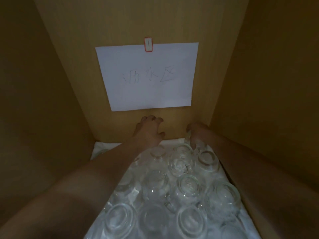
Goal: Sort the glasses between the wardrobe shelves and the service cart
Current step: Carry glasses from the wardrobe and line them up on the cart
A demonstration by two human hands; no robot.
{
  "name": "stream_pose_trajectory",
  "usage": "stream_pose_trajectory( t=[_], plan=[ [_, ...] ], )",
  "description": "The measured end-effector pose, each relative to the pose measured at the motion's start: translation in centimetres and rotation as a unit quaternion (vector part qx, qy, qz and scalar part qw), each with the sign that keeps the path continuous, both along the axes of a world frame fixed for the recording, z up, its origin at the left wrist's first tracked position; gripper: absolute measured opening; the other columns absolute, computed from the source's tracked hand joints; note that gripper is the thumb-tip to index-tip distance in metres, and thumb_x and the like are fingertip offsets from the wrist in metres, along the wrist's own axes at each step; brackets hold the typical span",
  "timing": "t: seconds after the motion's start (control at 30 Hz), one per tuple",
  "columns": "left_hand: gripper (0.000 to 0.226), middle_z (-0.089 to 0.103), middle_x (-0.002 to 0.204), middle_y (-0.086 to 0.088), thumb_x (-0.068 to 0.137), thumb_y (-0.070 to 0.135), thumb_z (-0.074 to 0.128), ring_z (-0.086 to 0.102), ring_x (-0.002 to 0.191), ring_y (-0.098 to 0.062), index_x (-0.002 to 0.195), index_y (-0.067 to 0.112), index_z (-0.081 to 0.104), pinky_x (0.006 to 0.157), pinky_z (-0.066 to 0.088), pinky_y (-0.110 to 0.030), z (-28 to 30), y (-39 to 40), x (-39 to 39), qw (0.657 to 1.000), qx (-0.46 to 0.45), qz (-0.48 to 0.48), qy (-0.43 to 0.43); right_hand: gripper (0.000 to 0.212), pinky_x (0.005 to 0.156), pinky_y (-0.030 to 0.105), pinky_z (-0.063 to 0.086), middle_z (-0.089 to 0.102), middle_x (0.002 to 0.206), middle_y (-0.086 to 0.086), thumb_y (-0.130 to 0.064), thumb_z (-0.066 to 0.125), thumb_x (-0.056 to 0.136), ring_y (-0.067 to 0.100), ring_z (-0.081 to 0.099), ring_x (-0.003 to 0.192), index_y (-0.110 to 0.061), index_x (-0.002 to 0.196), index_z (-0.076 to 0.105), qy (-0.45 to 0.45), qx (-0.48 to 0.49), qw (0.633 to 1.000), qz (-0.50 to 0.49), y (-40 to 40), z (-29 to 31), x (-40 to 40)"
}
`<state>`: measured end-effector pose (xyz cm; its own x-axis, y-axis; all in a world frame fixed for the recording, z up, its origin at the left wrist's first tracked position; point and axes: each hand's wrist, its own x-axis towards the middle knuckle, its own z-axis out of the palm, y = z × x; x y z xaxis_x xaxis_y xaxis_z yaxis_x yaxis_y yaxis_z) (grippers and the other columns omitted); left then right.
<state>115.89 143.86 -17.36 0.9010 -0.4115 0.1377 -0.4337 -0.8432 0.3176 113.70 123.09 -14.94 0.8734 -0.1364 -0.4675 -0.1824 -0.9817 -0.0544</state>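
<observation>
Several clear glasses [188,187] stand upside down in rows on a white cloth [107,145] that lines a wooden wardrobe shelf. Both my arms reach deep into the compartment. My left hand [148,130] hovers near the back wall with fingers curled and spread, holding nothing that I can see. My right hand [196,133] grips a glass [189,141] at the back right corner, fingers wrapped round its top. The glass under my right hand is mostly hidden by the fingers.
A white paper sheet [148,76] with handwritten characters is taped to the back wall [138,23]. Wooden side walls [43,100] close in on the left and right. The compartment is dim.
</observation>
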Motion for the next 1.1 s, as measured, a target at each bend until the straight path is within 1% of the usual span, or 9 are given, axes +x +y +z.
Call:
stream_pose_trajectory(
  t=[0.17, 0.23, 0.33, 0.47, 0.63, 0.73, 0.83, 0.97, 1.1],
  plan=[
    [0.061, 0.046, 0.148, -0.008, 0.092, 0.043, 0.064, 0.037, 0.135, -0.030, 0.147, 0.024, 0.047, 0.105, 0.043, -0.043, 1.3, 0.3, -1.0, 1.000, 0.012, 0.008, -0.017, 0.098, 0.103, 0.038, 0.051, 0.040, 0.155, 0.011, -0.017, 0.085, 0.081, 0.027, 0.051, 0.134, -0.013, 0.159, 0.025, -0.041, -0.017, 0.999, 0.000, 0.5, 1.7, -1.2],
    [0.060, 0.046, 0.148, -0.007, 0.092, 0.045, 0.062, 0.038, 0.135, -0.031, 0.146, 0.024, 0.047, 0.104, 0.043, -0.044, 1.9, 0.4, -1.6, 0.999, 0.025, 0.021, -0.031, 0.093, 0.098, 0.039, 0.055, 0.048, 0.148, 0.011, -0.012, 0.086, 0.078, 0.029, 0.056, 0.126, -0.013, 0.155, 0.035, -0.084, -0.006, 0.996, -0.002, 0.8, 2.5, -1.8],
    [0.058, 0.047, 0.147, -0.008, 0.093, 0.045, 0.060, 0.038, 0.135, -0.031, 0.145, 0.024, 0.048, 0.104, 0.042, -0.046, 2.7, 0.6, -2.5, 0.998, 0.035, 0.049, -0.036, 0.073, 0.089, 0.035, 0.057, 0.058, 0.133, 0.009, -0.003, 0.082, 0.072, 0.026, 0.063, 0.112, -0.014, 0.139, 0.056, -0.188, 0.008, 0.982, -0.001, 1.2, 3.7, -2.6],
    [0.057, 0.047, 0.145, -0.009, 0.092, 0.045, 0.060, 0.038, 0.134, -0.032, 0.144, 0.023, 0.049, 0.103, 0.043, -0.046, 3.5, 1.7, -3.3, 0.996, 0.049, 0.057, -0.055, 0.075, 0.071, 0.026, 0.049, 0.060, 0.127, 0.007, -0.006, 0.081, 0.067, 0.025, 0.063, 0.106, -0.021, 0.137, 0.058, -0.283, 0.060, 0.957, 0.001, 2.0, 5.4, -3.6],
    [0.058, 0.048, 0.145, -0.008, 0.090, 0.046, 0.061, 0.040, 0.133, -0.032, 0.142, 0.025, 0.051, 0.100, 0.044, -0.046, 3.5, 4.6, -3.4, 0.993, 0.038, 0.091, -0.059, 0.090, 0.082, 0.028, 0.056, 0.062, 0.132, 0.001, -0.018, 0.094, 0.057, 0.021, 0.063, 0.111, -0.025, 0.139, 0.058, -0.346, 0.186, 0.919, -0.036, 3.8, 6.5, -4.0],
    [0.055, 0.053, 0.137, -0.007, 0.088, 0.047, 0.061, 0.044, 0.127, -0.032, 0.139, 0.027, 0.053, 0.093, 0.045, -0.045, 3.0, 6.8, -3.7, 0.990, 0.045, 0.121, -0.052, 0.091, 0.081, 0.024, 0.053, 0.063, 0.130, -0.003, -0.025, 0.099, 0.051, 0.017, 0.064, 0.109, -0.026, 0.135, 0.062, -0.366, 0.288, 0.881, -0.084, 5.5, 6.2, -4.0],
    [0.053, 0.054, 0.132, -0.006, 0.087, 0.042, 0.062, 0.046, 0.123, -0.032, 0.137, 0.028, 0.053, 0.089, 0.046, -0.043, 2.4, 9.0, -4.3, 0.987, 0.046, 0.149, -0.037, 0.086, 0.083, 0.035, 0.062, 0.064, 0.125, -0.006, -0.027, 0.100, 0.050, 0.016, 0.066, 0.107, -0.024, 0.128, 0.066, -0.370, 0.396, 0.828, -0.143, 7.5, 5.5, -4.1],
    [0.055, 0.056, 0.131, -0.012, 0.087, 0.029, 0.063, 0.050, 0.123, -0.037, 0.140, 0.022, 0.054, 0.096, 0.050, -0.044, 2.0, 12.0, -4.7, 0.987, 0.037, 0.155, -0.001, 0.079, 0.060, 0.034, 0.063, 0.065, 0.121, -0.005, -0.019, 0.099, 0.053, 0.018, 0.069, 0.099, -0.026, 0.124, 0.065, -0.335, 0.528, 0.757, -0.189, 10.0, 4.7, -4.1],
    [0.057, 0.051, 0.144, -0.011, 0.089, 0.019, 0.063, 0.052, 0.129, -0.029, 0.145, 0.021, 0.051, 0.100, 0.050, -0.034, 1.8, 14.3, -4.5, 0.983, 0.025, 0.165, 0.075, 0.078, 0.068, 0.044, 0.065, 0.068, 0.120, 0.007, -0.015, 0.098, 0.058, 0.021, 0.072, 0.092, -0.021, 0.126, 0.059, -0.288, 0.619, 0.698, -0.218, 11.8, 4.1, -3.6]
  ],
)
